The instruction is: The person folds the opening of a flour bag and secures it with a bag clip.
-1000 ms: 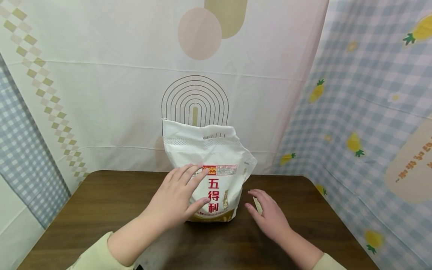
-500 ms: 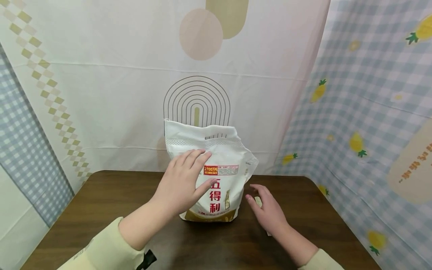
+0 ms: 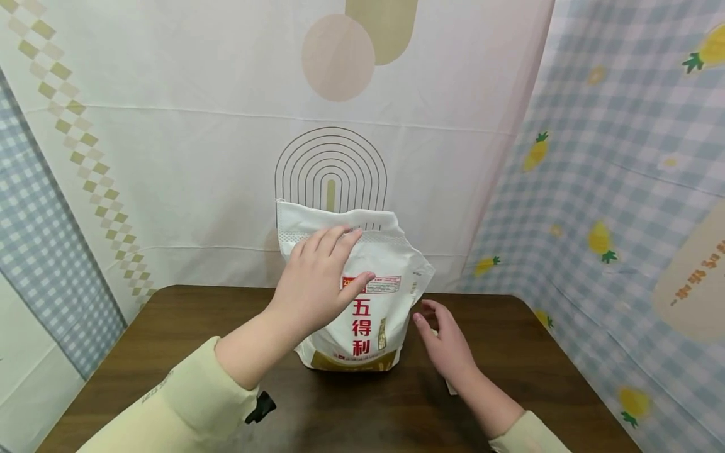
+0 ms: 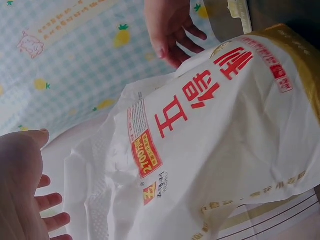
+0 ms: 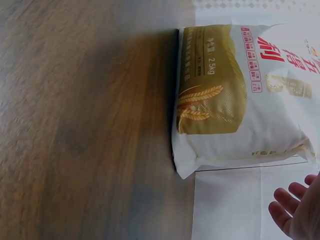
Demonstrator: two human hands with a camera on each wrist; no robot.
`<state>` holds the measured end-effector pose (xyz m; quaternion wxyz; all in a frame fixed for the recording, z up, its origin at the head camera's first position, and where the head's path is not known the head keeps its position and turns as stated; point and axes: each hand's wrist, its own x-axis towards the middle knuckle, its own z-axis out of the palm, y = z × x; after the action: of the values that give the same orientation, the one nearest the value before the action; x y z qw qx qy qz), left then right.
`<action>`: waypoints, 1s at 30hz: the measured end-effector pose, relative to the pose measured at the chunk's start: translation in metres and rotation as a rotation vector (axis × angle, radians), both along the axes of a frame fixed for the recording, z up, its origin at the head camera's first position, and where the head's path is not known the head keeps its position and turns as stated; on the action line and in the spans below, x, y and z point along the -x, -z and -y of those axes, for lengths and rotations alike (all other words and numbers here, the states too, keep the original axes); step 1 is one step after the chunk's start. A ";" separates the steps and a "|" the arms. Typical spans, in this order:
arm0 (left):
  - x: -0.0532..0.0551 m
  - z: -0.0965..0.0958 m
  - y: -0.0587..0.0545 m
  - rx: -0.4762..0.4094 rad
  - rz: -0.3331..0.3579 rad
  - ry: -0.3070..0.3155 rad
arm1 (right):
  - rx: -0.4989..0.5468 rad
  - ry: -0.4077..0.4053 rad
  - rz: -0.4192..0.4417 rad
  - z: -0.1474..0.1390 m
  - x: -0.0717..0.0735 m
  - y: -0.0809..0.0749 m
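A white flour bag (image 3: 391, 314) with red characters and a gold base stands upright on the brown table. In the right wrist view, wheat ears and "2.5kg" show on the bag (image 5: 215, 90). My left hand (image 3: 317, 283) is in front of the bag's upper left part, fingers spread and relaxed. The left wrist view has this hand (image 4: 20, 180) near the bag's top edge, gripping nothing; contact cannot be told. My right hand (image 3: 450, 346) hovers beside the bag's right side, fingers loosely bent and holding nothing. Partly hidden below it lies a small pale object (image 3: 451, 389).
Behind the table (image 3: 192, 340) hangs a white printed cloth (image 3: 187, 189). A blue checked cloth (image 3: 566, 207) with pineapples borders the right side. Something black (image 3: 260, 408) sticks out at the left sleeve cuff.
My left hand has risen along the bag's front toward its top, uncovering more of the lower left. My right hand has shifted slightly upward. The bag stays in place.
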<state>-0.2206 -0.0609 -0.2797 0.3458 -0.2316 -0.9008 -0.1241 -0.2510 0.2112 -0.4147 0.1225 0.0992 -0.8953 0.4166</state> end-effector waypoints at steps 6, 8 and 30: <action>0.008 -0.003 -0.010 0.010 -0.023 -0.018 | 0.063 0.006 0.011 0.003 0.005 -0.002; 0.010 -0.005 -0.014 0.014 -0.017 -0.027 | 0.086 0.000 0.006 0.003 0.007 -0.002; 0.044 -0.016 -0.055 0.159 0.133 -0.134 | 0.233 0.044 0.009 0.012 0.021 -0.014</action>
<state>-0.2649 -0.0446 -0.2252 0.2734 -0.1890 -0.9421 -0.0442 -0.2716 0.1988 -0.4012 0.1383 0.0627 -0.8434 0.5155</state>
